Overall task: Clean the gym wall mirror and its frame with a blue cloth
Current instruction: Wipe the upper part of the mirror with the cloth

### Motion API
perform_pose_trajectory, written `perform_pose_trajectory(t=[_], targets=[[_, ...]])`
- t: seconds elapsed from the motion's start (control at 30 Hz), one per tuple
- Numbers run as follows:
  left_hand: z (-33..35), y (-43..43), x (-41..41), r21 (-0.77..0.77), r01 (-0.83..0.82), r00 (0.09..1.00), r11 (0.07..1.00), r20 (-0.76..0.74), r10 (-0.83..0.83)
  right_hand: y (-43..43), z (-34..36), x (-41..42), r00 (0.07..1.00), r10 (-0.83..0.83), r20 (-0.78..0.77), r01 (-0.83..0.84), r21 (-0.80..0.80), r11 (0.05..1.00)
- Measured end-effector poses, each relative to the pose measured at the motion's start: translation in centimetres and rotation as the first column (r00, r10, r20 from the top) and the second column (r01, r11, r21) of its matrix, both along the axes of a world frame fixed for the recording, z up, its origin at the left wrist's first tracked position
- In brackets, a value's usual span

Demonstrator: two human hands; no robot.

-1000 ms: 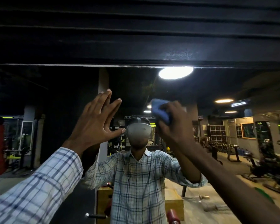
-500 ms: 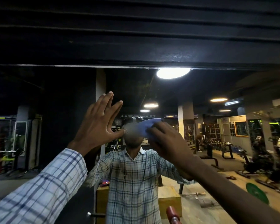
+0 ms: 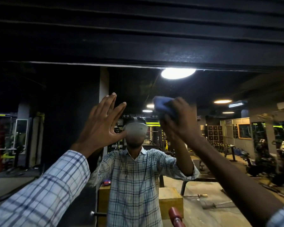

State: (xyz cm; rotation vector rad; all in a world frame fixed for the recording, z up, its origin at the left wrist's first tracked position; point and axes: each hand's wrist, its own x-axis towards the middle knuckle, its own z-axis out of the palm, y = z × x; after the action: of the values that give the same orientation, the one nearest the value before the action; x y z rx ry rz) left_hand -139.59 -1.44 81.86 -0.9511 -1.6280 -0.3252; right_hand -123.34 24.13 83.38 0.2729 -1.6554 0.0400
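The wall mirror [image 3: 59,95] fills the view below its dark top frame [image 3: 138,53]. My right hand [image 3: 179,122] grips a bunched blue cloth [image 3: 162,106] and holds it against the glass, right of centre. My left hand [image 3: 102,125] is raised with fingers straight and spread, palm flat on or very near the mirror to the left of the cloth. In the glass I see my own reflection in a checked shirt, with both arms raised.
The mirror reflects the gym: ceiling lights [image 3: 178,73], a wooden box [image 3: 169,200], lockers [image 3: 215,133], benches and machines at the right. A red roller end [image 3: 175,215] pokes up at the bottom edge.
My right hand dropped with the cloth to the centre, then swept back up and to the right. My left hand stayed flat in place.
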Motion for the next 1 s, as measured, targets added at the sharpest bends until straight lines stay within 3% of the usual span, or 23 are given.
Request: perform_pose_trajectory(t=[0.07,0.2,0.23,0.43,0.5,0.57,0.63,0.67,0.73,0.83,0.9,0.93,1.0], targets=[[0.0,-0.1,-0.1,0.004,-0.002,1.000,1.000,-0.003,0.002,-0.1,0.3,-0.3,0.997,0.002,-0.075,-0.009,-0.099,0.995],[0.0,0.1,0.1,0.015,-0.023,1.000,1.000,-0.007,0.023,-1.7,-0.8,-1.9,0.963,-0.140,0.231,0.060,0.322,0.945],[-0.1,0.0,0.1,0.017,-0.024,1.000,1.000,-0.011,0.024,-1.5,-0.2,-1.7,0.958,-0.154,0.242,0.063,0.348,0.936],[0.2,-0.5,0.2,0.020,-0.052,0.998,0.998,-0.031,0.053,2.2,5.9,0.4,0.984,-0.010,-0.178,-0.003,-0.071,0.997],[0.2,-0.7,0.2,0.030,-0.057,0.998,0.998,-0.034,0.058,1.6,6.1,-0.1,0.984,-0.014,-0.180,-0.008,-0.124,0.992],[0.2,-0.7,0.0,0.036,-0.055,0.998,0.998,-0.036,0.056,-0.3,5.2,-0.9,1.000,-0.003,-0.001,0.004,0.133,0.991],[0.3,-0.6,-0.2,0.042,-0.041,0.998,0.998,-0.040,0.043,-1.7,4.5,-1.5,0.974,-0.085,0.208,-0.009,0.417,0.909],[0.3,-0.7,-0.3,0.037,-0.038,0.998,0.999,-0.042,0.040,-1.7,4.9,-1.5,0.964,-0.112,0.240,-0.012,0.460,0.888],[0.3,-1.0,-0.6,0.035,-0.033,0.998,0.999,-0.044,0.034,-0.8,6.6,-1.5,0.989,-0.035,0.143,-0.017,0.351,0.936],[0.4,-1.6,-1.1,0.033,-0.027,0.999,0.999,-0.043,0.028,0.5,9.1,-1.5,0.984,0.043,-0.170,-0.044,-0.004,0.999],[0.6,-2.0,-1.5,0.020,-0.027,0.998,0.999,-0.054,0.028,-0.8,9.2,-2.5,0.974,0.030,-0.226,-0.059,-0.123,0.991],[0.7,-2.2,-1.7,0.011,-0.027,0.998,1.000,-0.061,0.027,-2.3,8.6,-3.0,0.984,0.040,-0.171,-0.055,-0.082,0.995],[0.9,-3.0,-2.2,0.008,-0.019,0.997,1.000,-0.069,0.020,-4.9,7.2,-4.1,1.000,0.003,-0.011,-0.002,0.161,0.987]])
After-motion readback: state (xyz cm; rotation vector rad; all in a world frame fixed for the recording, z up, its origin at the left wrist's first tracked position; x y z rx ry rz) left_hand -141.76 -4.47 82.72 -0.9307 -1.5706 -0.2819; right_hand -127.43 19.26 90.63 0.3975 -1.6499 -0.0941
